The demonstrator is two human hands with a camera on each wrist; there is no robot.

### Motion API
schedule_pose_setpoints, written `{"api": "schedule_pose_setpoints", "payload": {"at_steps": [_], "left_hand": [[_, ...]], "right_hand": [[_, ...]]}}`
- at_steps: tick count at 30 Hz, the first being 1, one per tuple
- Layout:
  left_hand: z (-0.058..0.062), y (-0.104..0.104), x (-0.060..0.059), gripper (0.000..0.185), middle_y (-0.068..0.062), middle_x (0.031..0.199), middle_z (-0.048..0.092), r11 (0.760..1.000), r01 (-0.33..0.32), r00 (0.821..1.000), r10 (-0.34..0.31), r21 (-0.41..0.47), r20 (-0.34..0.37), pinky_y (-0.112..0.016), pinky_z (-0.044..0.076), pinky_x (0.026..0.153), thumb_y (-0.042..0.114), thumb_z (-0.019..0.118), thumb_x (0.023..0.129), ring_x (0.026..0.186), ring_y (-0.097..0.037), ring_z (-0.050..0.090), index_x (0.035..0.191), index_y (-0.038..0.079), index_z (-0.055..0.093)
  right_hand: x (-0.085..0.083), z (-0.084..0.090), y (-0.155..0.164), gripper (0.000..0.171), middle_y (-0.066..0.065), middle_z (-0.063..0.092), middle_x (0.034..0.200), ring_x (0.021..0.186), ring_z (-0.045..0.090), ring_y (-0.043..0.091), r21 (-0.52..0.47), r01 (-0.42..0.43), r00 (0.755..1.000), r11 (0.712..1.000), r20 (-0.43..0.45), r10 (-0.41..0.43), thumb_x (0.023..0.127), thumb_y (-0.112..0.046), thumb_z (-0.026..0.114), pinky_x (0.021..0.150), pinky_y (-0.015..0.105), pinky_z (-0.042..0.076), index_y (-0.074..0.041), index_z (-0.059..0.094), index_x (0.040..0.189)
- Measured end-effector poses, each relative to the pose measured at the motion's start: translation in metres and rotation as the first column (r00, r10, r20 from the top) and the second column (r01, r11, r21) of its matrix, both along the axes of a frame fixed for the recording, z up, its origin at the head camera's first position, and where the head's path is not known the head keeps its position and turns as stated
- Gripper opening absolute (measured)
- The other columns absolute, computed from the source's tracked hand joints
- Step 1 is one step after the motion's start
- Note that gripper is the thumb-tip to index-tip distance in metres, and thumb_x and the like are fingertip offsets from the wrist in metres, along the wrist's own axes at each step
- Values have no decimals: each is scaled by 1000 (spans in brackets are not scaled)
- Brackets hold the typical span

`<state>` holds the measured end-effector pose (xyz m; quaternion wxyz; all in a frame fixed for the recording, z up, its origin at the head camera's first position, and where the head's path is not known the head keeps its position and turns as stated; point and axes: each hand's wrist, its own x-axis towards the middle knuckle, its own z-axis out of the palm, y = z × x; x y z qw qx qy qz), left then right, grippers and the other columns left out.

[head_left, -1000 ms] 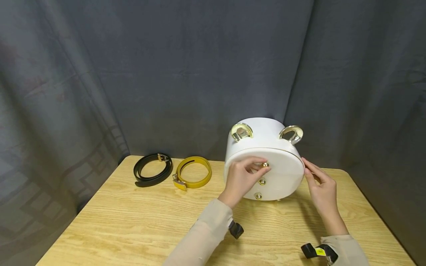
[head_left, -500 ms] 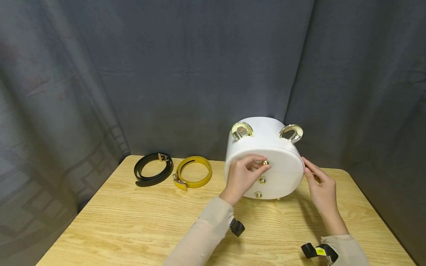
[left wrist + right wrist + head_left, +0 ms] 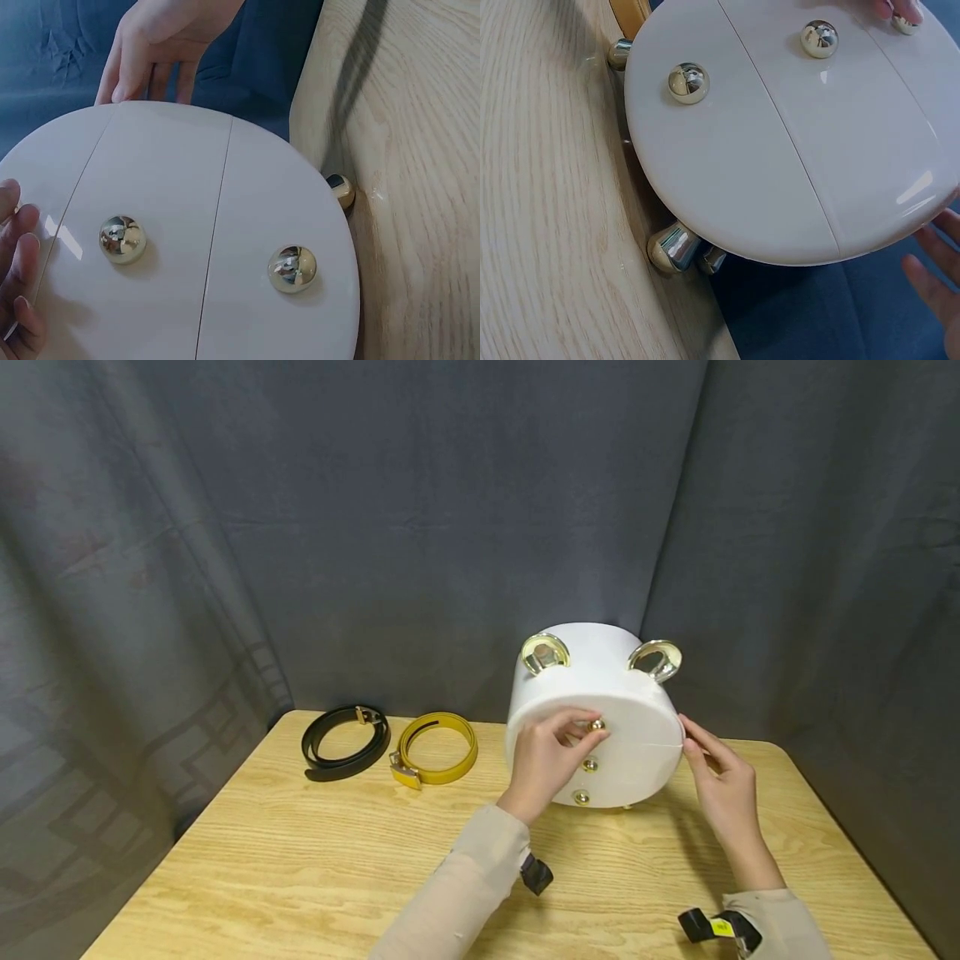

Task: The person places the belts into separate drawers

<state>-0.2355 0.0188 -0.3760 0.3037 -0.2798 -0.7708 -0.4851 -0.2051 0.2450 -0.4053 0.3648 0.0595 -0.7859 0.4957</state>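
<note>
A white round jewelry box (image 3: 637, 777) with two gold ear-shaped rings stands at the right of the table. Seams divide its front into drawers, each with a gold ball knob. My left hand (image 3: 543, 760) pinches the top drawer knob (image 3: 597, 725) between thumb and fingers. Below it, the middle knob (image 3: 122, 239) and bottom knob (image 3: 292, 268) are untouched. My right hand (image 3: 726, 789) touches the box's right edge with extended fingers; it also shows at the rim in the left wrist view. The drawers look flush with each other, and their inside is hidden.
A coiled black belt (image 3: 345, 768) and a coiled yellow belt (image 3: 441, 775) lie on the wooden table (image 3: 315, 868), left of the box. Grey curtains (image 3: 450, 527) hang behind and beside the table. Short gold feet (image 3: 673, 247) hold the box off the tabletop.
The front and its knobs have shifted slightly up in the head view. The dark line along the front's top rim has vanished, and a drawer seam now shows at the right. Both hands keep their places.
</note>
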Motion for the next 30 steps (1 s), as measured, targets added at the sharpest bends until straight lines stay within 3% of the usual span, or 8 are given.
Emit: {"api": "schedule_pose_setpoints", "payload": {"at_steps": [2, 9, 16, 24, 30], "left_hand": [[-1, 0, 1, 21, 6, 84, 75, 1000, -2, 1000, 2, -2, 2, -8, 47, 57, 25, 79, 86, 63, 9, 58, 105, 16, 75], [-5, 1, 3, 23, 1, 87, 75, 999, 44, 998, -44, 15, -34, -9, 49, 62, 19, 78, 87, 66, 2, 63, 109, 12, 73], [-11, -3, 5, 30, -2, 95, 74, 994, 110, 993, -110, 10, -52, -13, 52, 68, 15, 73, 91, 79, -6, 67, 120, 10, 69], [-18, -15, 13, 57, -1, 120, 66, 977, 155, 987, -158, -147, -7, -17, 50, 78, 16, 71, 93, 100, -11, 62, 145, 14, 48], [-20, -28, 22, 54, 4, 121, 65, 961, 169, 985, -172, -217, 6, -15, 48, 81, 18, 71, 93, 103, -6, 60, 143, 16, 50]], "right_hand": [[1, 0, 0, 33, -1, 67, 127, 103, 57, -10, -5, -6, 1000, 1000, 8, 6, 97, -3, 61, 83, 7, 43, -8, 66, 130], [-1, -1, 3, 38, -25, 64, 114, 103, 59, -6, -15, -73, 997, 997, -24, 73, 91, 7, 65, 82, 7, 45, 0, 65, 128], [-2, -1, 5, 38, -27, 62, 113, 103, 58, -6, -7, -72, 997, 997, -5, 72, 91, 6, 66, 83, 7, 45, 0, 65, 129], [-1, 3, 1, 37, -28, 63, 111, 102, 57, -9, -29, -35, 998, 999, 42, 37, 93, -2, 67, 81, 6, 44, -3, 65, 130], [0, 4, 0, 37, -28, 63, 110, 102, 57, -8, -39, -27, 998, 999, 57, 29, 93, -3, 68, 81, 6, 44, -4, 65, 130]]}}
